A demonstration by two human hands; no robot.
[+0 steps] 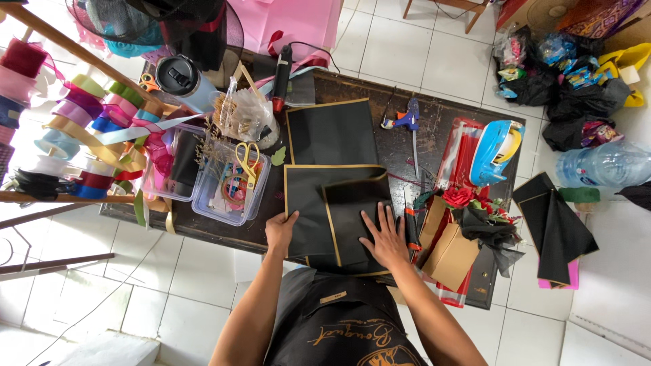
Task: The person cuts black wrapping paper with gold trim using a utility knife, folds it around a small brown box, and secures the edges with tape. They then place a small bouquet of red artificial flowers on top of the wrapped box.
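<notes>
Your left hand (281, 229) pinches the near left edge of the black gold-edged wrapping sheets (337, 211) while your right hand (384, 238) lies open, fingers spread, flat on the folded sheet at the near middle of the dark table (434, 122). One fold looks made and pressed, with another black sheet (331, 131) lying flat just beyond, unfolded so far. Still untouched, as far as I can judge, are the red rose bundle (475, 210) and brown paper bag (447, 254) to the right, the glue gun (405, 120) at the far side, and the yellow scissors (247, 157) in the clear box on the left.
</notes>
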